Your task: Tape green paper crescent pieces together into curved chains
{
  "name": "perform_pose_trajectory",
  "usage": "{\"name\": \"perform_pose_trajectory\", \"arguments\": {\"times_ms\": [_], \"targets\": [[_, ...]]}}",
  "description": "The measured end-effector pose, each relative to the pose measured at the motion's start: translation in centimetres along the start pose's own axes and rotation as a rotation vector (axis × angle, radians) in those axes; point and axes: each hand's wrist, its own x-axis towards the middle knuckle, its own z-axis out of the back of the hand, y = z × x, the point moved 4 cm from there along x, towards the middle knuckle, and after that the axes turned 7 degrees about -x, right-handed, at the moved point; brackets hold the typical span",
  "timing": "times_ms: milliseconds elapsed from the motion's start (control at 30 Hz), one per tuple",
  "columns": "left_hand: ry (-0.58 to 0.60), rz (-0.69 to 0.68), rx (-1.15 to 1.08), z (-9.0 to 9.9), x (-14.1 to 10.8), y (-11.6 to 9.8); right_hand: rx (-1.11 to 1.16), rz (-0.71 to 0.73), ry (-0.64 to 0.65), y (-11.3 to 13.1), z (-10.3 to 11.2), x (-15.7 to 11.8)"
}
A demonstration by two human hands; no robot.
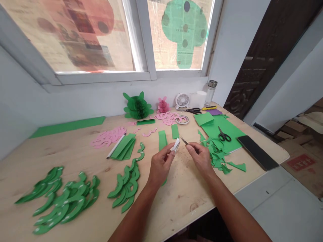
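Observation:
My left hand (160, 164) is closed, pinching a small white folded strip (176, 144) between thumb and fingers. My right hand (201, 157) grips dark, thin-pointed tweezers (184, 140), whose tips stand just right of the strip, apart from it. Beyond my left hand lie a folded green paper strip (163, 138) and a small green paper rectangle (175, 131). To the left is a pile of wavy green paper cutouts (127, 183); some bear white marks. Green paper scraps (217, 153) lie right of my right hand, close to black-handled scissors (224, 135).
A phone (257, 153) lies by the right edge. More wavy green pieces (70, 201) cover the front left. Pink cutouts (108, 136), folded green papers (124, 147) and a tape roll (182, 120) lie farther back. A green paper ornament (138, 107), white fan (182, 100) and bottle (211, 93) stand by the wall.

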Motion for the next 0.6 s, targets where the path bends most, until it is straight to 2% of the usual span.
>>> {"name": "perform_pose_trajectory", "arguments": {"times_ms": [300,600], "targets": [[-0.02,0.005,-0.038,0.11,-0.04,0.38,0.014,0.002,0.058,-0.17,-0.39,-0.02],[0.013,-0.016,-0.001,0.03,0.06,0.35,0.036,-0.005,0.097,-0.14,-0.51,-0.08]]}}
